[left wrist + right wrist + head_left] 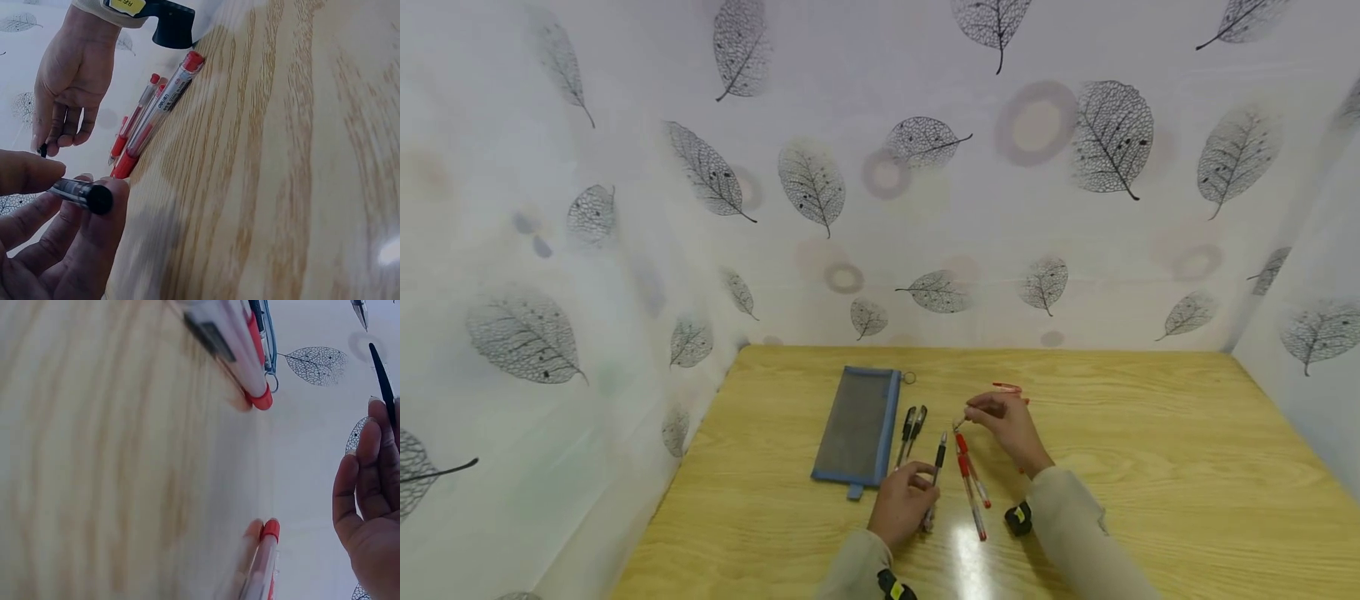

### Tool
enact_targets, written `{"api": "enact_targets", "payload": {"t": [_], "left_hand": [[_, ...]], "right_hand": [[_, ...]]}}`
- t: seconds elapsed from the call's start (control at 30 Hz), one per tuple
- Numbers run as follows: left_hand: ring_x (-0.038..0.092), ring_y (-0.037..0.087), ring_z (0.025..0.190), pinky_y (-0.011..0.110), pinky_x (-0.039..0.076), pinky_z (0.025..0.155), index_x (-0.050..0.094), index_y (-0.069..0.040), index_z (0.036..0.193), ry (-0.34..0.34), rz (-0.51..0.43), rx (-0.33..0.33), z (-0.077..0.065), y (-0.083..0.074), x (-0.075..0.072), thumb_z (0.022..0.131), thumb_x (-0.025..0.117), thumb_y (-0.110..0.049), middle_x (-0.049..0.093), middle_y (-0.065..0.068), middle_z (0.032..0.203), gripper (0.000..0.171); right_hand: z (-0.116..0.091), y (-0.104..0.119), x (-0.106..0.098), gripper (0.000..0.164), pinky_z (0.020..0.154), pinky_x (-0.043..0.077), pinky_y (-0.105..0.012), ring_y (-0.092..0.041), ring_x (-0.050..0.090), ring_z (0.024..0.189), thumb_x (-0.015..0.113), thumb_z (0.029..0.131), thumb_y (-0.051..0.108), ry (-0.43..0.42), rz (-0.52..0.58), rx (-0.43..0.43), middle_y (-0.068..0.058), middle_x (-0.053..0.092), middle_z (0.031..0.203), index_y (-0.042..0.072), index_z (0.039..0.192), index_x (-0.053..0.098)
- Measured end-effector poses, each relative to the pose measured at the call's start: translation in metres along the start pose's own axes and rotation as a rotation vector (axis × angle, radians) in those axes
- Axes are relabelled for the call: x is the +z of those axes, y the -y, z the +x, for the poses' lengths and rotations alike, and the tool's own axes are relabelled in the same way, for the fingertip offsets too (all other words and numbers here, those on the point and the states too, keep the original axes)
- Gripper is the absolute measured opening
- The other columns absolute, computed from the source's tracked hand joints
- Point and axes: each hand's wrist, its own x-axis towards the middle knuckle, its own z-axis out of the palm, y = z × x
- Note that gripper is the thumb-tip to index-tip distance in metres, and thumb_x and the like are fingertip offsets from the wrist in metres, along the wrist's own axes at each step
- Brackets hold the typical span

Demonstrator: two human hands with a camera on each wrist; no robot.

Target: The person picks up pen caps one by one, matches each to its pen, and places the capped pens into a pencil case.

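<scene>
My left hand (904, 504) pinches a black gel pen (940, 454) between thumb and fingers, its bare tip pointing up and away. In the left wrist view the pen's black end (100, 199) faces the camera. My right hand (1011, 429) pinches a slim black piece (382, 378), which looks like a pen cap, near the pen's tip (360, 314) but apart from it. Red pens (972, 497) lie on the table between my hands. Two black pens (907, 425) lie side by side left of the held pen.
A grey mesh pouch (857, 425) with blue edging and a ring (909, 377) lies to the left. More red pens (1007, 387) lie beyond my right hand. The wooden table (1187, 467) meets leaf-patterned walls (880, 233) at the back and sides.
</scene>
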Motion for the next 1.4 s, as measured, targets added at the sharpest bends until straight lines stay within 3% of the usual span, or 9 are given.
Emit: {"api": "enact_targets", "payload": {"t": [0.23,0.47,0.7,0.93,1.17,1.4], "left_hand": [[0.060,0.011,0.062,0.029,0.049,0.051,0.066,-0.007,0.114,0.008,0.032,0.033,0.000,0.000,0.001,0.089,0.066,-0.009,0.062,-0.001,0.083,0.024],[0.058,0.013,0.054,0.030,0.049,0.047,0.065,-0.007,0.115,0.027,0.013,0.053,-0.001,0.000,0.000,0.090,0.066,-0.009,0.061,0.000,0.083,0.025],[0.059,0.013,0.054,0.029,0.050,0.047,0.064,-0.005,0.116,0.043,-0.006,0.072,-0.002,-0.002,0.000,0.091,0.065,-0.009,0.062,0.000,0.083,0.026],[0.058,0.011,0.060,0.028,0.049,0.051,0.066,-0.003,0.115,0.031,-0.025,0.067,-0.001,-0.003,0.000,0.092,0.065,-0.011,0.063,0.001,0.088,0.024],[0.063,0.014,0.056,0.031,0.055,0.052,0.067,0.006,0.112,0.062,-0.202,0.008,-0.002,-0.003,0.004,0.092,0.062,-0.002,0.063,0.011,0.091,0.022],[0.058,0.010,0.050,0.030,0.055,0.050,0.068,0.008,0.107,0.012,-0.223,0.002,-0.007,-0.006,0.010,0.092,0.059,0.003,0.063,0.008,0.083,0.018]], "right_hand": [[-0.002,0.003,0.002,0.034,0.082,0.052,-0.026,-0.023,0.067,0.090,0.065,0.093,0.015,0.017,0.031,-0.005,-0.026,0.066,0.104,-0.011,0.113,0.063],[-0.004,0.006,0.007,0.033,0.083,0.053,-0.029,-0.018,0.067,0.089,0.067,0.092,0.017,0.037,0.020,0.015,-0.019,0.069,0.103,-0.009,0.113,0.065],[-0.008,0.012,0.011,0.036,0.087,0.052,-0.033,-0.018,0.065,0.096,0.067,0.091,0.020,0.086,0.022,0.071,-0.024,0.065,0.113,-0.007,0.114,0.066],[-0.010,0.012,0.013,0.035,0.087,0.052,-0.032,-0.019,0.064,0.098,0.067,0.091,0.022,0.130,0.009,0.064,-0.025,0.064,0.114,-0.007,0.113,0.066],[-0.015,0.013,0.017,0.036,0.087,0.051,-0.029,-0.016,0.065,0.092,0.070,0.089,0.019,0.106,0.072,0.062,-0.023,0.066,0.107,-0.010,0.109,0.065],[-0.020,0.016,0.014,0.033,0.083,0.054,-0.029,-0.015,0.067,0.086,0.070,0.088,0.011,0.137,0.168,-0.004,-0.028,0.064,0.102,-0.015,0.105,0.062]]}}
